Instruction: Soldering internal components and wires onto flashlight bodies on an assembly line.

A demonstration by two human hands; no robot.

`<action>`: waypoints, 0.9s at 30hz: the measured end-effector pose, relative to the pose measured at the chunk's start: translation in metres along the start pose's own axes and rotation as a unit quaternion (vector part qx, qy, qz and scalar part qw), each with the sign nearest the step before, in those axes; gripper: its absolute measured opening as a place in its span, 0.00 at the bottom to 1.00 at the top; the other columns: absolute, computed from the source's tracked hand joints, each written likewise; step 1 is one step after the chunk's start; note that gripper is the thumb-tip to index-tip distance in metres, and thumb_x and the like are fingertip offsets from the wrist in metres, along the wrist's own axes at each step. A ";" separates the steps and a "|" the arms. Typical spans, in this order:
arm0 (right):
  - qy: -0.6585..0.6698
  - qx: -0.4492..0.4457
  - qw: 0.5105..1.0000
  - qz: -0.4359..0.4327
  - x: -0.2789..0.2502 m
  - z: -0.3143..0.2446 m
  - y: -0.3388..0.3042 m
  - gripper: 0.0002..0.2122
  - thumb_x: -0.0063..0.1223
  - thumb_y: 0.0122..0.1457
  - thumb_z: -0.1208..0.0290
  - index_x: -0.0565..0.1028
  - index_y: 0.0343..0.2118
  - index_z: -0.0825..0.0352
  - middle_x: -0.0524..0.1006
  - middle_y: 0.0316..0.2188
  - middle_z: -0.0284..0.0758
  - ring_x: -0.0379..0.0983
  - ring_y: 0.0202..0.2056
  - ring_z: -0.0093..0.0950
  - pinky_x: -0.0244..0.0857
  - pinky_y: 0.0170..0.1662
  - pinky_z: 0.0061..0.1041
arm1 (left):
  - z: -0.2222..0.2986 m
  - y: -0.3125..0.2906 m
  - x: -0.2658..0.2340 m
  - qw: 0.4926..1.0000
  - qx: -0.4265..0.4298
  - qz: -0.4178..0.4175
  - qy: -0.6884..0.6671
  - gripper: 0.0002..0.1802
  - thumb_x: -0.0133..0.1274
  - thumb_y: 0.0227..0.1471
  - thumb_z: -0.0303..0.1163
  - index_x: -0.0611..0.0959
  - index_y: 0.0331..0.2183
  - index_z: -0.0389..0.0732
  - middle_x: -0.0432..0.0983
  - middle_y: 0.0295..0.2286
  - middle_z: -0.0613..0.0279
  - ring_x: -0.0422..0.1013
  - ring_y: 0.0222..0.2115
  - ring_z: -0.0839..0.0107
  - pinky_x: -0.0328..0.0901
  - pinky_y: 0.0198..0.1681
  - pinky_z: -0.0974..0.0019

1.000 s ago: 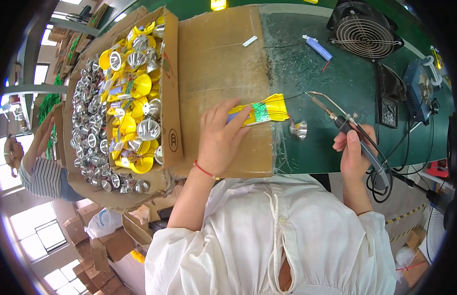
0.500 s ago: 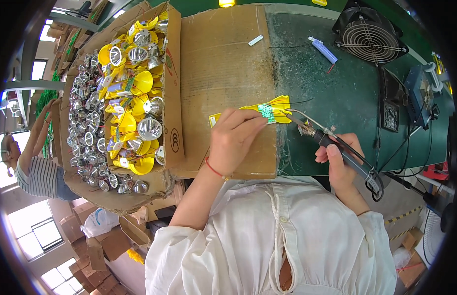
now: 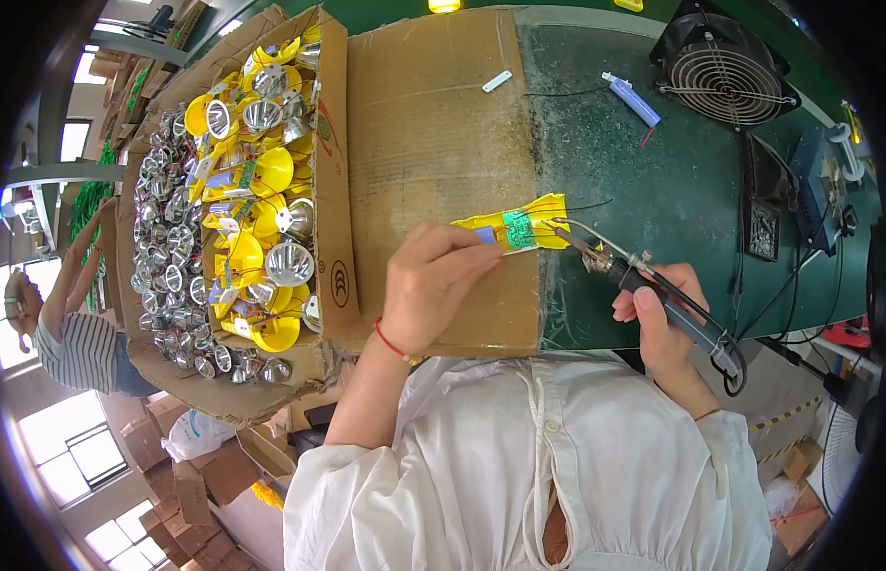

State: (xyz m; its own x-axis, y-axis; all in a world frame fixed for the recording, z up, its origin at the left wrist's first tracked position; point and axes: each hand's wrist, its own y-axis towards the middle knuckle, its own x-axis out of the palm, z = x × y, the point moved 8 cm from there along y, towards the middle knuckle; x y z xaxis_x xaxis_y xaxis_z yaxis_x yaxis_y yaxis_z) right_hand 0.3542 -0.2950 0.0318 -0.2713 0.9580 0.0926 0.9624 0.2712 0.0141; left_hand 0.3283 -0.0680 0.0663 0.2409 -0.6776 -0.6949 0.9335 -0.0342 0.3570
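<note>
Head view: a soldering iron [image 3: 692,329] is held in the right hand [image 3: 660,331], its tip at a yellow case [image 3: 551,206] laid partly on cardboard [image 3: 433,124]. The left hand [image 3: 431,284] is bunched there; whether anything is pinched cannot be told.

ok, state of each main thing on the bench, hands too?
Yellow housing: lying open, wired
Circuit board: exposed inside housing
Left hand: fingertips at housing's near edge
Right hand: closed around soldering iron
Soldering iron: held, tip at housing's right end
Loose purple cell: lying down, wires attached
Carton: open, full
Fan: spinning or not, can't tell
</note>
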 end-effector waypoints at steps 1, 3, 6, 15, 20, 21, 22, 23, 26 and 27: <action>0.001 0.000 1.000 -0.001 0.001 0.000 0.000 0.08 0.48 0.54 0.74 0.64 0.33 0.72 0.73 0.21 0.39 0.69 0.21 0.20 0.65 0.25 0.18 | 0.005 0.005 0.001 1.000 0.023 0.002 0.008 0.08 0.59 0.34 0.25 0.82 0.25 0.43 0.72 0.24 0.64 0.67 0.25 0.69 0.64 0.26 0.69; 0.001 0.018 1.000 -0.010 0.004 0.000 0.001 0.09 0.48 0.54 0.73 0.64 0.33 0.72 0.73 0.21 0.39 0.69 0.21 0.20 0.65 0.25 0.18 | 0.010 0.010 0.006 0.999 0.048 0.004 0.015 0.07 0.59 0.34 0.26 0.82 0.24 0.43 0.72 0.23 0.66 0.67 0.24 0.70 0.63 0.25 0.69; -0.037 -0.014 0.999 0.007 0.005 -0.003 0.003 0.12 0.49 0.53 0.67 0.63 0.31 0.71 0.72 0.18 0.39 0.69 0.17 0.22 0.64 0.20 0.17 | 0.010 0.014 0.015 0.999 0.047 -0.006 0.023 0.07 0.60 0.33 0.27 0.81 0.23 0.43 0.70 0.22 0.67 0.66 0.23 0.70 0.63 0.24 0.69; -0.046 0.024 0.998 -0.032 0.013 0.007 -0.003 0.08 0.51 0.51 0.76 0.65 0.29 0.72 0.75 0.20 0.38 0.73 0.21 0.21 0.68 0.25 0.20 | 0.001 0.006 0.013 0.996 -0.073 0.044 -0.019 0.06 0.58 0.33 0.20 0.78 0.22 0.36 0.67 0.25 0.59 0.67 0.25 0.67 0.63 0.27 0.70; -0.032 0.014 0.999 -0.009 0.016 0.010 0.003 0.07 0.48 0.52 0.77 0.64 0.30 0.72 0.73 0.18 0.41 0.70 0.17 0.22 0.65 0.19 0.18 | -0.001 0.004 0.014 0.994 -0.085 0.072 -0.017 0.08 0.57 0.30 0.20 0.75 0.19 0.37 0.65 0.24 0.60 0.65 0.26 0.64 0.61 0.28 0.66; -0.025 0.015 1.000 -0.011 0.017 0.011 0.004 0.07 0.48 0.52 0.77 0.64 0.30 0.72 0.73 0.18 0.41 0.70 0.17 0.22 0.65 0.19 0.18 | -0.001 0.004 0.013 0.994 -0.086 0.072 -0.017 0.08 0.57 0.30 0.20 0.75 0.19 0.37 0.65 0.24 0.60 0.65 0.26 0.64 0.61 0.28 0.66; -0.018 0.017 1.000 -0.014 0.019 0.011 0.004 0.07 0.48 0.52 0.76 0.64 0.30 0.72 0.73 0.18 0.41 0.70 0.17 0.23 0.65 0.19 0.18 | 0.000 0.004 0.012 0.994 -0.088 0.070 -0.004 0.07 0.57 0.31 0.20 0.76 0.20 0.37 0.66 0.25 0.60 0.66 0.26 0.65 0.62 0.28 0.67; -0.018 0.018 1.000 -0.014 0.020 0.011 0.004 0.07 0.48 0.52 0.76 0.64 0.30 0.72 0.73 0.18 0.41 0.70 0.17 0.23 0.65 0.19 0.18 | 0.000 0.004 0.012 0.994 -0.090 0.068 0.010 0.06 0.57 0.32 0.20 0.78 0.21 0.36 0.67 0.25 0.59 0.67 0.25 0.67 0.63 0.28 0.69; -0.004 0.024 1.000 -0.004 0.019 0.014 0.006 0.07 0.49 0.52 0.76 0.65 0.31 0.72 0.73 0.18 0.41 0.69 0.16 0.23 0.64 0.18 0.18 | -0.001 0.004 0.012 0.993 -0.084 0.079 0.020 0.06 0.57 0.32 0.20 0.78 0.20 0.36 0.67 0.25 0.59 0.67 0.25 0.67 0.63 0.28 0.70; -0.002 0.021 1.000 -0.007 0.018 0.014 0.006 0.07 0.49 0.52 0.76 0.65 0.31 0.71 0.73 0.18 0.41 0.69 0.16 0.23 0.64 0.18 0.18 | -0.001 0.004 0.012 0.993 -0.084 0.078 0.020 0.06 0.57 0.32 0.20 0.78 0.20 0.36 0.67 0.25 0.59 0.67 0.25 0.67 0.63 0.28 0.70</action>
State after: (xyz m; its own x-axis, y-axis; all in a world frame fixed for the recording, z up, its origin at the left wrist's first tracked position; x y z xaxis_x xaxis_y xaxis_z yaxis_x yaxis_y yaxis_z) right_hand 0.3544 -0.2745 0.0194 -0.2849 0.9545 0.0885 0.9573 0.2881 -0.0258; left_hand 0.3352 -0.0760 0.0586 0.3939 -0.6351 -0.6644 0.9141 0.1950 0.3555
